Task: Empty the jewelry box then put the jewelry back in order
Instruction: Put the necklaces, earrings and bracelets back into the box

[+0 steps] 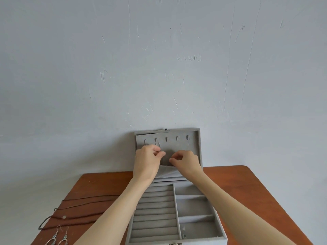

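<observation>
While raised against the pale grey plastered wall (159, 59), lid of grey velvet-lined rectangular jewelry box (199, 216) upright on brown wooden table (247, 184). Left hand (147, 160) at lid's inner panel, fingertips pinching thin silvery chain (34, 143) hung from a hook. Right hand (186, 162) just beside, fingers curled, pinching the lid's pocket edge. Left on table: dark cord necklaces (79, 209), pair of silver drop earrings (58, 236).

Both forearms are bare from elbow to wrist, with no sleeve, the left hand (147, 157) and right hand (185, 160) ungloved, fingernails short and unpainted.
</observation>
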